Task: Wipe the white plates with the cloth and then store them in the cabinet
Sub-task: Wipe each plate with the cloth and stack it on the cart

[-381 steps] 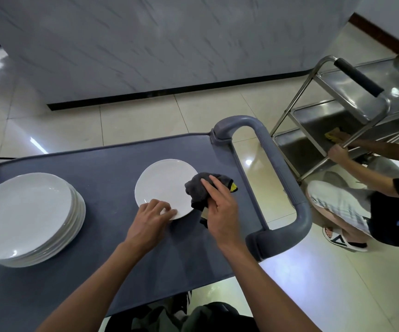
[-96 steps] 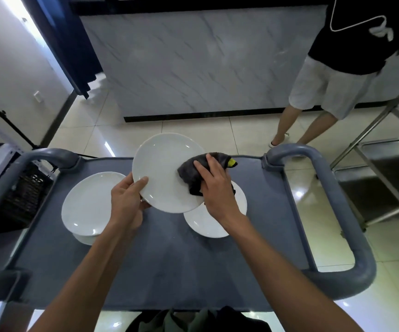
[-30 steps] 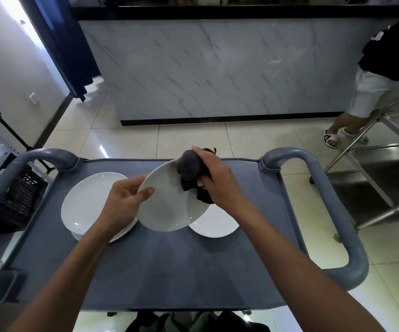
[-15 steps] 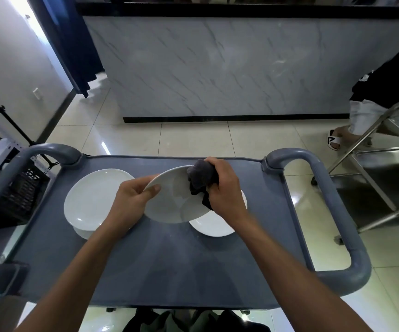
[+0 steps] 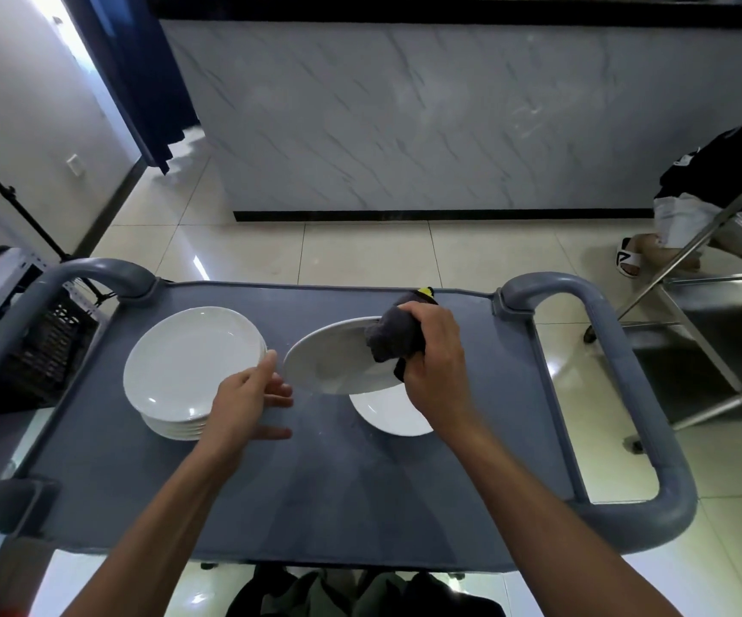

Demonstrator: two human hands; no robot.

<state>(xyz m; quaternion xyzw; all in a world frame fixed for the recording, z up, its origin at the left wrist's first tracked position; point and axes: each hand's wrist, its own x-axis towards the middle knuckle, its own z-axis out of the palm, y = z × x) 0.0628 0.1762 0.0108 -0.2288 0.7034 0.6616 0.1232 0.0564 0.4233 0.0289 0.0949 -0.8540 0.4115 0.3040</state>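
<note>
My right hand [image 5: 433,362] clamps the bunched dark grey cloth [image 5: 393,338] onto the tilted round white plate [image 5: 338,360], carrying it above the wiped plate [image 5: 393,414] at five o'clock; my left hand [image 5: 244,400], fingers released, hovers by the unwiped stack [image 5: 191,365] at nine o'clock.

On the cart [image 5: 360,505]: plate stack [image 5: 191,367] at nine o'clock; tilted plate [image 5: 338,358] at centre, above a flat plate [image 5: 393,414]; cloth [image 5: 393,338] on its two o'clock rim; steel trolley [image 5: 716,313] off at three o'clock.
</note>
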